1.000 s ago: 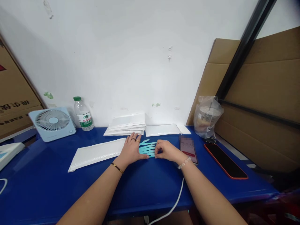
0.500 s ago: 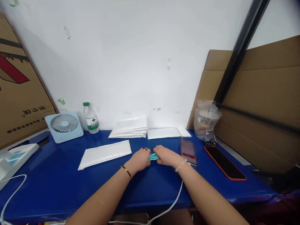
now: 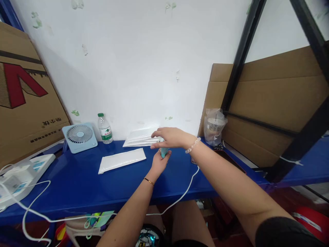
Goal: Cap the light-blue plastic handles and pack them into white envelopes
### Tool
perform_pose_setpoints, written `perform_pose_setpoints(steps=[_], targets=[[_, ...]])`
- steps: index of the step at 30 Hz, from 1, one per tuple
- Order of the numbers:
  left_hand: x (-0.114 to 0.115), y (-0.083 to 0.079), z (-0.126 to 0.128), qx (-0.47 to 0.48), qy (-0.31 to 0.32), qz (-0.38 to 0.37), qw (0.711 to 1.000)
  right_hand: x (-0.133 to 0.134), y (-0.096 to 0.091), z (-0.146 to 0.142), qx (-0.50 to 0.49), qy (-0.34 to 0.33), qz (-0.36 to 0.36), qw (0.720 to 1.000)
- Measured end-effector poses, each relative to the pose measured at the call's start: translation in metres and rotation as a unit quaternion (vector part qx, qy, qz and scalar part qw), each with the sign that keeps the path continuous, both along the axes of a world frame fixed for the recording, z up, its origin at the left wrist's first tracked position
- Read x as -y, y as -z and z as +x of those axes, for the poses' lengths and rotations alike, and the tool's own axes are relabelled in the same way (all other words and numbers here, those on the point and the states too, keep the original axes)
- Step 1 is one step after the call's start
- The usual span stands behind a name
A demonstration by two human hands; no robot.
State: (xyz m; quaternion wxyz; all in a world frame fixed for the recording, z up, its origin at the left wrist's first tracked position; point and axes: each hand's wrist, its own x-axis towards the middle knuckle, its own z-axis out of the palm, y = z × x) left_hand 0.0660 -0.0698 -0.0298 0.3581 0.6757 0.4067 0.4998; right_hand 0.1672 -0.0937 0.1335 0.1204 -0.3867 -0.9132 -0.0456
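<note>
My left hand is closed around a small teal bundle, held above the blue table. The bundle's kind cannot be made out, as my hands cover much of it. Just over it, my right hand reaches leftward with fingers stretched and thumb apart, holding nothing that I can see. Behind the right hand's fingers lies a stack of white padded mailers, partly covered by them. A single white mailer rests flat to the left of my left hand.
A light blue fan and a water bottle stand at the back left. At the left edge lies a power strip with white cables. A bagged drink cup stands back right, near cardboard and a black post.
My right hand has let go of the teal bundle and risen, opening towards the mailer stack. My left hand keeps the bundle, now turned palm up. The camera view has shifted.
</note>
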Motion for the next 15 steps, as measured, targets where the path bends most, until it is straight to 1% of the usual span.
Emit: perform_pose_setpoints(steps=[1,2,4,5,6,7,8,9,10,11,12,13,14,15], targets=[[0.005,0.003,0.0,0.009,0.008,-0.011,1.0,0.005,0.004,-0.005,-0.031,-0.013,-0.002,0.999],[0.01,0.006,0.0,0.008,0.018,-0.02,1.0,0.008,0.013,-0.01,-0.053,-0.019,-0.012,0.998],[0.019,0.012,-0.002,-0.012,0.04,-0.033,0.999,0.012,0.036,-0.016,-0.093,-0.004,-0.064,0.994],[0.023,0.013,-0.003,-0.021,0.053,-0.043,0.997,0.012,0.047,-0.015,-0.135,0.007,-0.091,0.987],[0.027,0.013,-0.004,-0.02,0.067,-0.061,0.996,0.013,0.057,-0.012,-0.196,0.006,-0.12,0.973],[0.031,0.011,-0.006,-0.006,0.082,-0.085,0.993,0.014,0.065,-0.007,-0.273,0.003,-0.144,0.951],[0.035,0.008,-0.007,0.019,0.104,-0.119,0.987,0.017,0.071,0.0,-0.36,-0.005,-0.17,0.918],[0.039,0.004,-0.009,0.052,0.137,-0.162,0.976,0.021,0.076,0.007,-0.445,-0.02,-0.199,0.873],[0.044,-0.001,-0.01,0.088,0.185,-0.21,0.956,0.027,0.08,0.015,-0.52,-0.041,-0.237,0.82],[0.049,-0.004,-0.012,0.115,0.248,-0.261,0.926,0.034,0.085,0.021,-0.574,-0.073,-0.283,0.765],[0.055,-0.005,-0.013,0.129,0.323,-0.311,0.885,0.042,0.09,0.025,-0.6,-0.116,-0.342,0.714],[0.062,-0.005,-0.014,0.131,0.398,-0.359,0.834,0.051,0.095,0.027,-0.598,-0.165,-0.404,0.672],[0.068,-0.002,-0.015,0.121,0.463,-0.401,0.781,0.061,0.101,0.027,-0.584,-0.214,-0.456,0.637],[0.075,0.003,-0.015,0.11,0.508,-0.434,0.736,0.069,0.106,0.025,-0.562,-0.256,-0.495,0.611]])
